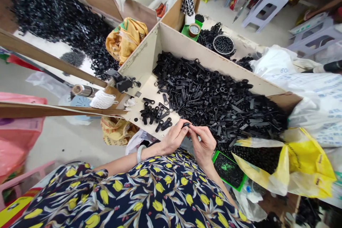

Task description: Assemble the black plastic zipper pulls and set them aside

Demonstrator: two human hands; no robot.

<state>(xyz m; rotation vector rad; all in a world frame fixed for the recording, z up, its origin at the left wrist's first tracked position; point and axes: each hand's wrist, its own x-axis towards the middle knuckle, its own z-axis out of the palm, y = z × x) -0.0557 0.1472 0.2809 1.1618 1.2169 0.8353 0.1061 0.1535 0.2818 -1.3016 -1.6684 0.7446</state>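
Note:
Close in front of my body, both hands meet at the near edge of the work table. My left hand (175, 136) is closed, pinching a small black plastic part (186, 124) between thumb and fingers. Against the same part press the fingertips of my right hand (203, 142), also closed; its fingers hide some of it. Something small and shiny shows by the right fingers, too small to name. To the left of my hands lies a small group of black lever-like parts (153, 113) with round ends. Just beyond them spreads a large heap of loose black plastic parts (213, 92).
Low wooden walls (213, 57) border the table. Behind stand a bowl of black pieces (223, 45) and a small cup (194, 29). A green tray (229, 169) and a yellow bag (307, 164) are at right. Another black heap (61, 17) lies far left.

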